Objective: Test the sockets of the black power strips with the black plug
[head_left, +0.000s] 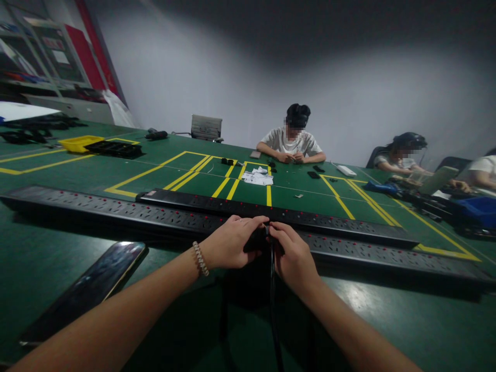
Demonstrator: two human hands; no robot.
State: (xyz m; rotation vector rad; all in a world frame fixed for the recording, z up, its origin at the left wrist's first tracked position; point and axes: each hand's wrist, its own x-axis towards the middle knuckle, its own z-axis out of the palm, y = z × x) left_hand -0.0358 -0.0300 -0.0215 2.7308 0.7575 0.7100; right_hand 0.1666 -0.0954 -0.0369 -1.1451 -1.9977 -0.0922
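My left hand [230,242] is closed round a dark piece at the upper end of a black cable [273,310]; its shape is mostly hidden by the fingers. Close against it, my right hand [295,258] pinches the cable near that end, and the rest of the cable hangs down toward me. Just beyond both hands lies a long black power strip [96,207] with rows of sockets and small red dots. A second, shorter black power strip [186,200] lies right behind it.
A phone [89,284] lies at the left on the green table [170,320]. White papers [258,177], a yellow tray [80,143] and a black tray [114,148] are farther back. A person [290,142] sits opposite; others sit at the right near a blue bin [480,211].
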